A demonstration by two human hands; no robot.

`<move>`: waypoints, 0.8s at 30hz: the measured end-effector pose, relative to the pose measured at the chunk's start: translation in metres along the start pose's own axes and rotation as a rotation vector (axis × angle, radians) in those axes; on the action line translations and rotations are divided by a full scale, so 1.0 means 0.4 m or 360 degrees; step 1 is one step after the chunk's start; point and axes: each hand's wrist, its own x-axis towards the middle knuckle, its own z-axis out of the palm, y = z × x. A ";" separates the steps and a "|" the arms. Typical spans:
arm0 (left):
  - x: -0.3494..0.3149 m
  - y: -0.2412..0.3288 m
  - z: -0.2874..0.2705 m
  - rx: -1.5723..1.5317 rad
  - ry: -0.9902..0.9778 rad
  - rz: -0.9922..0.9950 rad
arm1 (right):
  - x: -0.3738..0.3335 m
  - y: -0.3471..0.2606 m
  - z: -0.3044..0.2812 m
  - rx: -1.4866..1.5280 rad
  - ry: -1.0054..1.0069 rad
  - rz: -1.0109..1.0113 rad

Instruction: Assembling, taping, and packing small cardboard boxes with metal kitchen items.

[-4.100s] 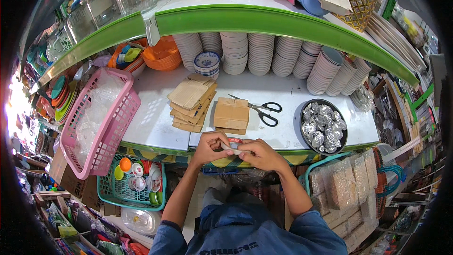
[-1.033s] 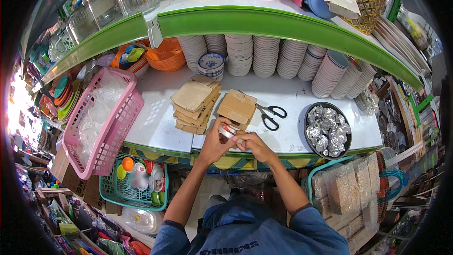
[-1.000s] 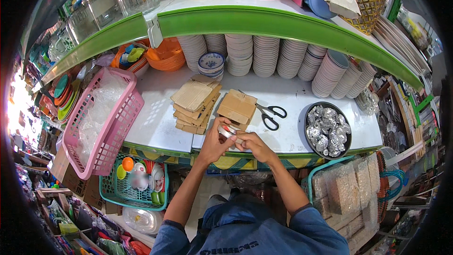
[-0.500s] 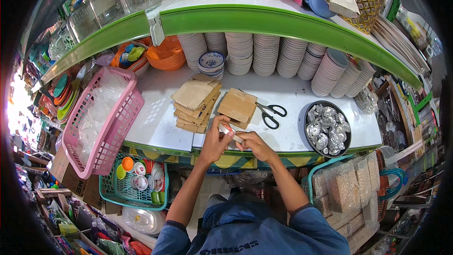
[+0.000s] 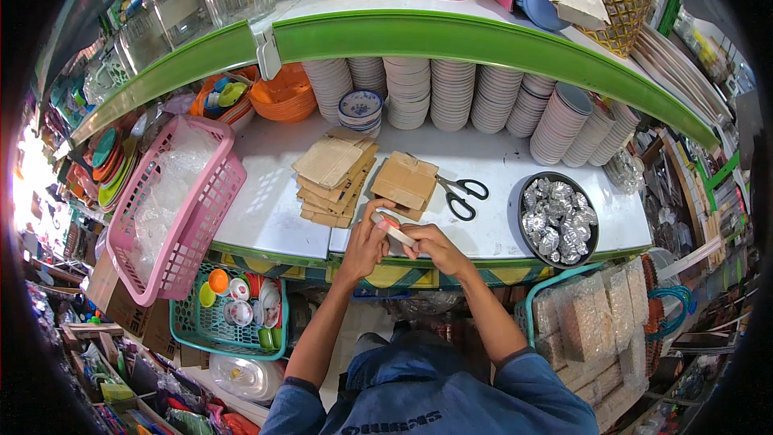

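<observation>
My left hand [image 5: 365, 245] and my right hand [image 5: 440, 248] meet over the front edge of the white shelf. Between them they grip what looks like a roll of clear tape [image 5: 399, 234], tilted and seen nearly edge-on, with red on its inner side. The left fingers curl about its upper end, while the right fingers pinch the lower end. Just beyond my hands lies a short stack of cut cardboard pieces [image 5: 405, 180]. A taller cardboard stack [image 5: 334, 163] stands to its left. Black-handled scissors [image 5: 462, 196] rest on the right, blades against the cardboard.
A round black tray [image 5: 527, 243] of silvery foil-like pieces sits at the right. Stacked bowls [image 5: 453, 93] line the back under the green-edged upper shelf [image 5: 483, 36]. A pink basket [image 5: 229, 169] stands left; a teal basket [image 5: 181, 326] of small dishes is below it.
The roll has turned slightly between my hands, and my left fingers have shifted on it. The cardboard, scissors and tray stay where they were.
</observation>
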 end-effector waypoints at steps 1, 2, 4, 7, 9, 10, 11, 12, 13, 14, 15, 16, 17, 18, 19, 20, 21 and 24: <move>-0.001 0.006 0.004 0.0000 -0.0001 -0.0001 | 0.002 0.001 -0.001 -0.0032 -0.0036 -0.0117; -0.003 0.016 0.013 0.0116 0.0020 0.0047 | 0.001 0.003 0.004 -0.0031 -0.0034 -0.0116; 0.001 0.011 0.023 0.0234 0.0044 0.0097 | 0.000 0.005 0.020 -0.0179 0.0155 -0.0182; 0.011 -0.010 0.027 0.0650 0.0189 0.0593 | 0.000 0.024 0.005 -0.0156 0.0084 -0.0159; 0.006 0.016 0.033 0.0326 0.0100 0.0291 | -0.008 0.018 -0.008 -0.0125 0.0057 -0.0025; 0.003 0.014 0.020 0.0330 0.0106 0.0291 | -0.004 0.011 -0.006 -0.0085 0.0009 0.0102; 0.001 0.008 0.003 0.0074 0.0027 0.0126 | 0.000 0.000 -0.003 -0.0081 0.0004 0.0099; -0.001 0.005 -0.007 -0.0183 -0.0053 -0.0038 | 0.004 -0.012 0.000 -0.0104 -0.0032 0.0040; -0.001 0.008 -0.003 -0.0182 -0.0057 -0.0036 | 0.005 -0.020 0.000 -0.0133 -0.0061 -0.0019; -0.001 0.011 0.002 -0.0058 -0.0051 0.0039 | 0.006 -0.012 0.004 -0.0136 -0.0057 -0.0021; 0.000 0.013 0.008 0.0066 -0.0044 0.0114 | 0.007 0.004 0.013 -0.0220 0.0041 -0.0170; 0.004 0.001 0.013 0.0069 -0.0040 0.0117 | 0.009 0.012 0.021 -0.0300 0.0132 -0.0322; 0.013 -0.019 0.019 0.0394 0.0087 0.0427 | 0.005 0.011 0.019 -0.0299 0.0127 -0.0326; 0.017 -0.031 0.019 0.0720 0.0216 0.0737 | 0.000 0.008 0.013 -0.0238 0.0088 -0.0131; 0.017 -0.023 0.024 0.0717 0.0207 0.0738 | -0.007 0.005 0.006 -0.0179 0.0062 0.0070; 0.013 -0.010 0.029 0.0559 0.0167 0.0541 | -0.007 0.002 0.003 -0.0182 0.0070 0.0071; 0.011 -0.003 0.033 0.0401 0.0126 0.0343 | -0.005 -0.004 0.000 -0.0152 0.0049 0.0019; 0.002 0.014 -0.006 -0.0273 -0.0119 -0.0108 | 0.002 -0.013 0.004 -0.0094 0.0018 -0.0105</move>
